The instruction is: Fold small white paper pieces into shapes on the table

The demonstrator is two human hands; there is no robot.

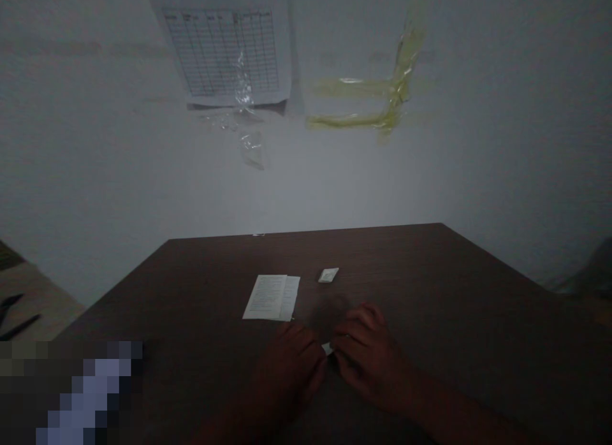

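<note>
My left hand and my right hand are close together low over the dark table, fingers closed. Between their fingertips shows a small piece of white paper, pinched from both sides; most of it is hidden by the fingers. Just beyond my left hand lies a printed sheet, folded so that a second layer sticks out at its right. Farther back, beyond my right hand, rests a small pale folded paper piece.
The brown table meets a white wall. A printed chart hangs there, beside strips of yellowish tape. A pixelated patch covers the lower left. Dark objects lie on the floor at the far left.
</note>
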